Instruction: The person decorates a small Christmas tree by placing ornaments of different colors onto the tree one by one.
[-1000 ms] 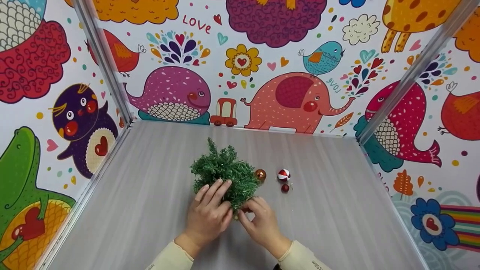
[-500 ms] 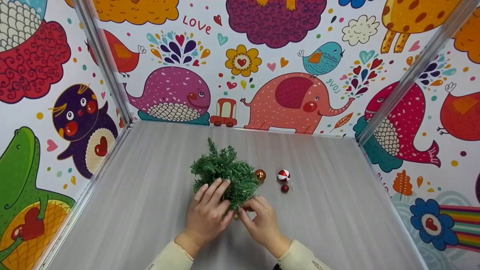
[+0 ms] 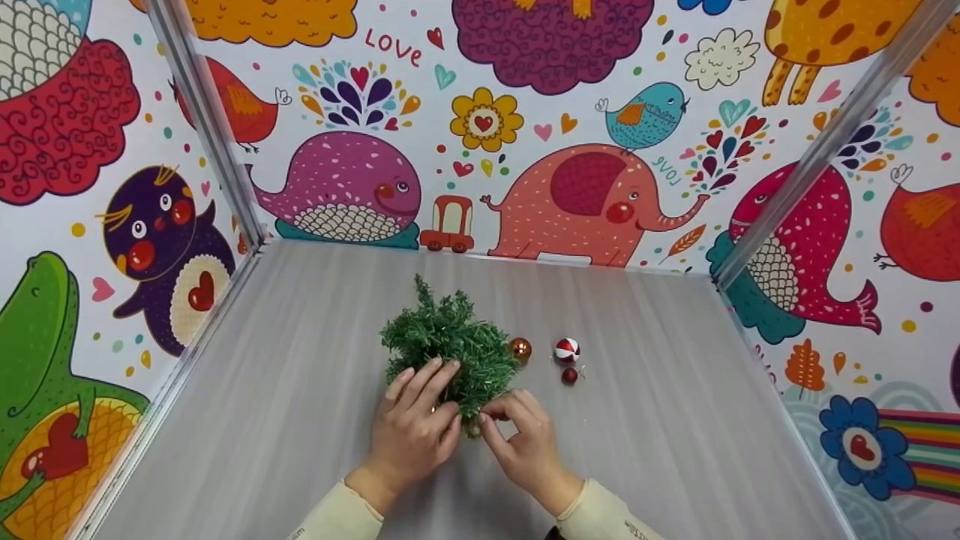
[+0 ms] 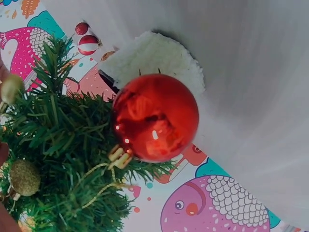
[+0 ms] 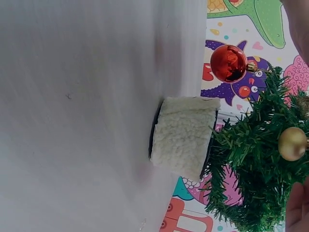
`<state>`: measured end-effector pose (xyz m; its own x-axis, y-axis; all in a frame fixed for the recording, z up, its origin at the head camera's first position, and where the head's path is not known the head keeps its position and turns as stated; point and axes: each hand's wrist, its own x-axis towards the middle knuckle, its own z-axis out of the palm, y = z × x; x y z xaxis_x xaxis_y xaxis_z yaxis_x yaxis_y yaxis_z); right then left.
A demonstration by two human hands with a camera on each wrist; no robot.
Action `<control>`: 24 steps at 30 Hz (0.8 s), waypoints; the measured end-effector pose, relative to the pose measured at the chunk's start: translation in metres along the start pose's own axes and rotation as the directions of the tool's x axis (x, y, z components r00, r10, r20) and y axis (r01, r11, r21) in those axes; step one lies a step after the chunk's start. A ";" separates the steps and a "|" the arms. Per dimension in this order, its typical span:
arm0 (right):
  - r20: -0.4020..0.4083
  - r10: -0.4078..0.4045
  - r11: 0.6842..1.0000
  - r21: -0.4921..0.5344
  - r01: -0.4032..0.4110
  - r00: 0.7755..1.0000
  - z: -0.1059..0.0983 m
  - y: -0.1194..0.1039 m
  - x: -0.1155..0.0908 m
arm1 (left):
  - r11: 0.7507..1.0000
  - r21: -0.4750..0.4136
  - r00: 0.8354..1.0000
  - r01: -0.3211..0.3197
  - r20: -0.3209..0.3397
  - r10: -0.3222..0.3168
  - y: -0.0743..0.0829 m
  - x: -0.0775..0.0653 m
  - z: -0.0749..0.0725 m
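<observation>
A small artificial Christmas tree (image 3: 450, 330) stands on the table, its pot wrapped in white fleece (image 5: 183, 137). My left hand (image 3: 412, 424) is on the near side of the tree, fingers laid over the branches and the thumb and index finger bent beside them. With thumb and index finger, my right hand (image 3: 525, 435) pinches at the top of a gold bauble (image 3: 472, 429) on the tree's near right side; the fingertips hide its loop. A shiny red bauble (image 4: 157, 118) hangs from a gold cord on the left side. A glittery gold bauble (image 4: 25, 178) also hangs among the branches.
Right of the tree lie a copper-coloured bauble (image 3: 520, 349), a red-and-white bauble (image 3: 567, 350) and a small dark red bauble (image 3: 570, 375) on the grey table (image 3: 660, 420). Cartoon-printed walls (image 3: 570, 202) with metal corner posts enclose the table on three sides.
My left thumb has drawn back slightly to the left, and more of the gold bauble shows. The right hand keeps its pinch in nearly the same place. The tree and loose baubles have stayed put.
</observation>
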<state>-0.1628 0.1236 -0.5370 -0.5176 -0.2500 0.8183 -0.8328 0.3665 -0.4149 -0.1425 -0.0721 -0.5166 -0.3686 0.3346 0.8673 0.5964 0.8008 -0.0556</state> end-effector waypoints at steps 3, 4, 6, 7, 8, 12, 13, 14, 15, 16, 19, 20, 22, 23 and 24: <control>-0.006 -0.016 1.000 0.006 0.016 1.000 0.001 0.001 -0.001 | 1.000 0.001 1.000 -0.005 0.008 0.005 0.000 -0.001 0.000; -0.008 -0.019 1.000 0.004 0.019 1.000 0.002 0.002 -0.001 | 1.000 0.004 1.000 -0.006 0.014 0.005 0.000 -0.001 0.001; -0.009 -0.019 1.000 0.006 0.019 1.000 0.002 0.003 -0.002 | 1.000 0.009 1.000 -0.002 0.027 0.002 0.000 -0.001 0.001; -0.008 -0.019 1.000 0.009 0.019 1.000 0.002 0.003 -0.002 | 1.000 0.015 0.999 0.001 0.034 -0.002 0.000 -0.001 0.001; -0.007 -0.018 1.000 0.011 0.018 1.000 0.002 0.003 -0.002 | 1.000 0.023 0.999 0.004 0.039 -0.005 0.000 -0.001 0.002; 0.015 -0.008 1.000 0.018 0.008 1.000 0.001 0.001 -0.001 | 0.999 0.050 0.999 0.014 0.042 -0.017 0.001 -0.002 0.003; 0.021 -0.006 1.000 0.016 0.006 1.000 0.000 0.001 -0.001 | 0.998 0.054 0.999 0.017 0.040 -0.019 0.002 -0.001 0.003; 0.029 -0.003 1.000 0.014 0.003 1.000 0.000 0.000 -0.001 | 0.998 0.057 0.999 0.017 0.037 -0.019 0.002 -0.001 0.003; 0.035 -0.002 1.000 0.011 0.002 0.999 0.000 0.000 -0.001 | 0.998 0.059 0.999 0.019 0.035 -0.021 0.003 -0.001 0.003; 0.041 -0.002 1.000 0.009 0.001 0.999 -0.001 0.000 -0.001 | 0.998 0.060 0.999 0.022 0.032 -0.024 0.003 -0.001 0.004; 0.054 -0.002 1.000 0.007 0.001 0.999 -0.001 0.001 -0.002 | 0.998 0.063 0.999 0.031 0.025 -0.033 0.005 -0.001 0.004; 0.056 -0.001 1.000 0.007 0.001 0.998 -0.001 0.001 -0.002 | 0.997 0.063 0.999 0.034 0.022 -0.035 0.005 -0.001 0.004; 0.058 -0.001 1.000 0.009 0.001 0.998 0.000 0.002 -0.002 | 0.997 0.059 0.999 0.040 0.016 -0.041 0.006 0.000 0.005; 0.058 -0.001 1.000 0.008 0.000 0.998 0.000 0.002 -0.002 | 0.998 0.056 0.999 0.041 0.013 -0.042 0.006 0.000 0.005; 0.057 -0.002 1.000 0.009 0.001 0.998 0.000 0.003 -0.002 | 0.998 0.051 0.999 0.042 0.010 -0.043 0.006 0.000 0.005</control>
<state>-0.1639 0.1253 -0.5398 -0.5265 -0.3013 0.7949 -0.8351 0.3586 -0.4172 -0.1425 -0.0643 -0.5191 -0.4007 0.3052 0.8638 0.5431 0.8385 -0.0443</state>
